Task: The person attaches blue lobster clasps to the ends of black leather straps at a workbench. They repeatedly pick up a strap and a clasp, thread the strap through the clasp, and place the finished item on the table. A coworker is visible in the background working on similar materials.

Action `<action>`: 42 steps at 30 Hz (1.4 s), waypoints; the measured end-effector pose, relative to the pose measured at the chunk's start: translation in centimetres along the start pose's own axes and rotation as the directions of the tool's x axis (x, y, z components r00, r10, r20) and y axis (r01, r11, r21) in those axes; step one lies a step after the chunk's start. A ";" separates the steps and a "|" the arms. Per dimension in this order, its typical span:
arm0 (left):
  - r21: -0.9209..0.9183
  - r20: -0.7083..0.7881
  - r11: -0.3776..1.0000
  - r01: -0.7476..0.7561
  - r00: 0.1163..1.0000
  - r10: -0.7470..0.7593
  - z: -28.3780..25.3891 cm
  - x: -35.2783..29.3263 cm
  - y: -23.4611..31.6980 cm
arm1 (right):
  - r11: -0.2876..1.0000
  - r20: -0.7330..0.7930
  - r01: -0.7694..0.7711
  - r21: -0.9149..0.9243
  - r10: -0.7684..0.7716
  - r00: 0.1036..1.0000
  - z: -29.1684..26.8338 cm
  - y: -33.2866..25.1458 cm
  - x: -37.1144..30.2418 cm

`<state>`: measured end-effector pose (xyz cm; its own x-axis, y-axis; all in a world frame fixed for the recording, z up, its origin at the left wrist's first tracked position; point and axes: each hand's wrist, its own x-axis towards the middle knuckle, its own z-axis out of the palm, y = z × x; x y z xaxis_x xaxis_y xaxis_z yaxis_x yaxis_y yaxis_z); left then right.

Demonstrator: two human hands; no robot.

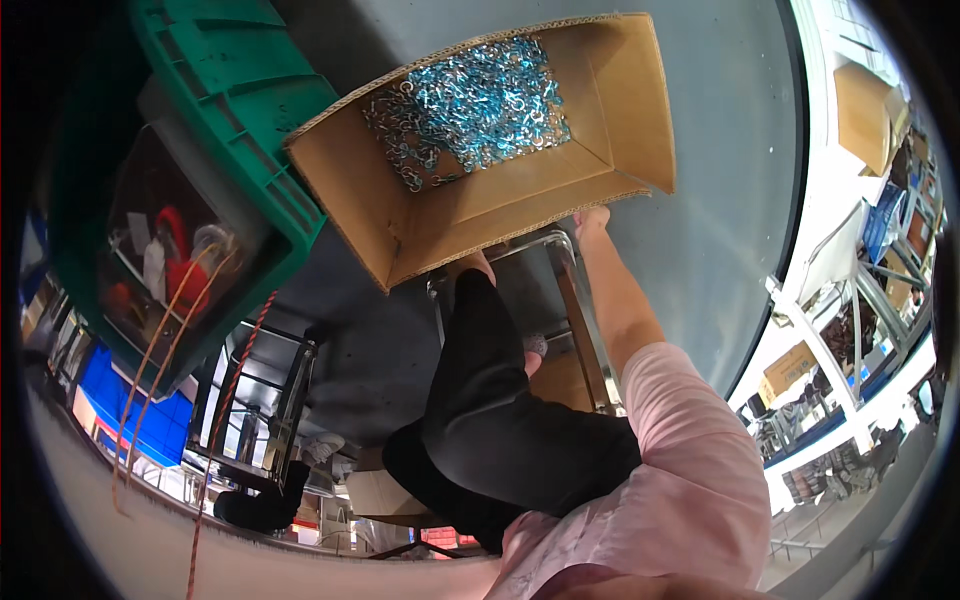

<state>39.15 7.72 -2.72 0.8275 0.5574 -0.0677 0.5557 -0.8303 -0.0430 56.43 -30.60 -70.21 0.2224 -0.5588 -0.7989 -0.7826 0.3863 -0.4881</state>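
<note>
An open cardboard box (620, 120) rests on the dark grey surface in front of me, its inside facing me. Toward its far left side lies a heap of small shiny metal hooks (490, 100), silver with a blue tint. My right hand (592, 218) is closed at the near rim of the box, close to its right corner; the fingertips are partly hidden. My left arm and hand do not show. Below the near side of the box, a patch of bare skin meets my black trouser leg (480, 310); it looks like an ankle.
On the left stands a green plastic bin (235, 90) holding clear plastic and red and white items. Orange cords (165, 370) hang beside it. A metal-framed stand (570, 270) sits under the near side of the box. Cluttered shelves with cartons (790, 370) line the right.
</note>
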 end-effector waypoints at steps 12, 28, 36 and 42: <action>-0.326 0.049 0.941 0.090 0.996 -0.079 -1.4 3.1 2.9 | 0.954 0.035 0.110 -0.278 -0.104 0.994 -5.5 -8.1 -10.4; -0.346 -0.447 0.842 -0.414 0.862 0.240 -2.5 -1.3 -0.5 | 0.579 0.859 0.772 0.261 -0.504 0.087 10.9 -29.5 -50.1; -0.380 -0.398 0.874 -0.301 0.907 0.139 -8.1 -19.8 -7.0 | -0.133 0.657 0.668 0.732 -0.119 -0.744 4.1 -22.1 -80.8; -0.440 -0.306 0.885 -0.152 0.952 0.011 -9.5 -30.7 -7.1 | -0.319 0.533 0.477 0.819 0.114 -0.838 0.6 -14.2 -85.6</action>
<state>10.60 -3.47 9.17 0.8185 0.5219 0.2402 0.4015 -0.8187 0.4106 48.86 12.20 4.94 0.0345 0.9036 0.4270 0.8317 0.2109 -0.5136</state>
